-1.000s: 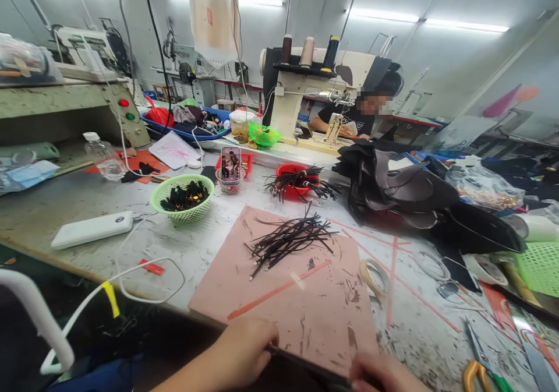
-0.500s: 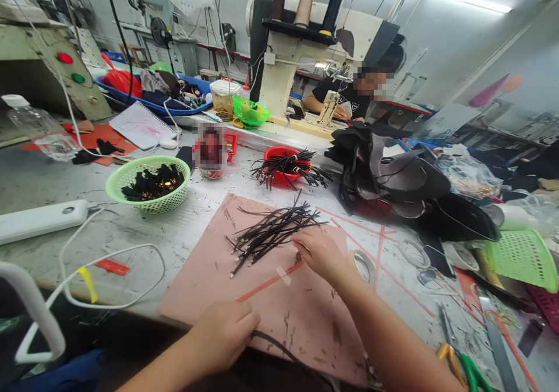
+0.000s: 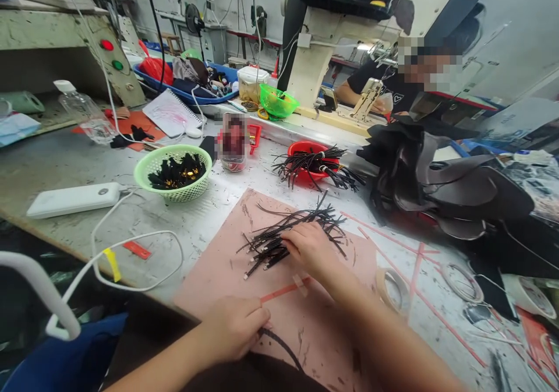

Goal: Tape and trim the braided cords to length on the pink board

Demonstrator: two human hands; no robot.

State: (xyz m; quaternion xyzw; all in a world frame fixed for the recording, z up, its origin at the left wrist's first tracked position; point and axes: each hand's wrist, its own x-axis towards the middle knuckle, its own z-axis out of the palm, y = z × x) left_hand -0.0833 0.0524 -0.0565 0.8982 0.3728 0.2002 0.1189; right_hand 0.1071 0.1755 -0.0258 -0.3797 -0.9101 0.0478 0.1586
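Observation:
My right hand [image 3: 311, 250] rests on a loose pile of thin black cords [image 3: 286, 235] lying on a pink cutting mat [image 3: 244, 275]; its fingers curl down onto the cords. My left hand [image 3: 233, 328] is closed at the mat's near edge, pinching the end of a black strap [image 3: 283, 348] that curves toward me. A strip of orange tape [image 3: 279, 292] lies on the mat between the two hands.
A green basket of black pieces [image 3: 173, 172], a red bowl with more cords [image 3: 311, 162], a white power bank [image 3: 74, 198] with its cable, a tape roll [image 3: 392, 287] and a heap of dark leather [image 3: 441, 182] surround the mat. A person sits at a sewing machine [image 3: 332, 36] across the table.
My right hand has left the near edge, reached forward onto the cord pile, then slid left over it. My left hand stays closed on the strap. The camera tilted down.

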